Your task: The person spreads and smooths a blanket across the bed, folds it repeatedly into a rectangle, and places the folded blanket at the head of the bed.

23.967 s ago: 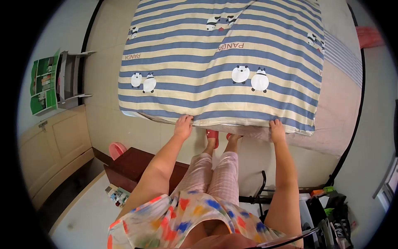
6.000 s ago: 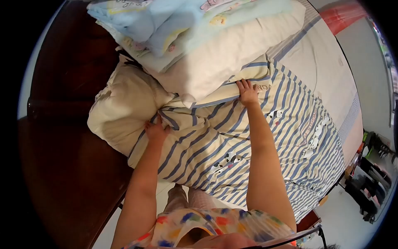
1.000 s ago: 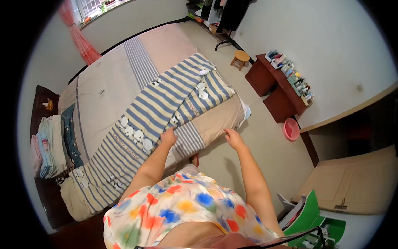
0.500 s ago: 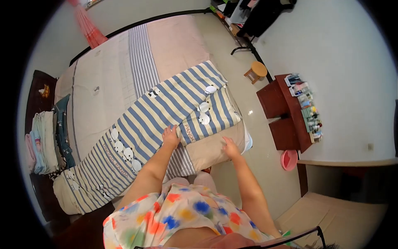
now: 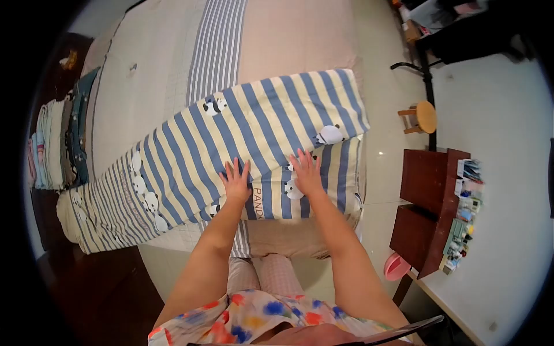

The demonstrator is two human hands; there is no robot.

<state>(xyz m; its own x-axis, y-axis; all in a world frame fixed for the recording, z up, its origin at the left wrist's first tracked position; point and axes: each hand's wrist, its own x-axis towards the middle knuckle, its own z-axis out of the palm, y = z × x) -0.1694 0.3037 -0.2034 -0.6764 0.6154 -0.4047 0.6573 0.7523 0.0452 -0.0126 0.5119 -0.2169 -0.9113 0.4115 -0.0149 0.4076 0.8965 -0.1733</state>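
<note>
A quilt with blue and cream stripes and printed pandas (image 5: pixel 259 118) lies folded lengthwise across the near side of the bed. My left hand (image 5: pixel 235 183) rests flat on it with fingers spread, left of the "PANDA" lettering. Lying on the fold's edge near a printed panda, my right hand (image 5: pixel 307 176) also has its fingers spread. Neither hand grips the cloth. The quilt's right end forms a layered, slightly uneven flap, and its narrower left end reaches toward the headboard.
Beneath the quilt is a bed with a pale pink and grey sheet (image 5: pixel 283 40). Folded clothes (image 5: pixel 55 141) are stacked at the left by the headboard. A wooden stool (image 5: pixel 426 117), a dark red cabinet (image 5: pixel 424 210) and a pink basin (image 5: pixel 396 266) stand along the right wall.
My right hand has moved from beside the quilt onto its folded edge. The quilt's near right flap now lies further toward me, over more of the sheet. The view has turned and come closer.
</note>
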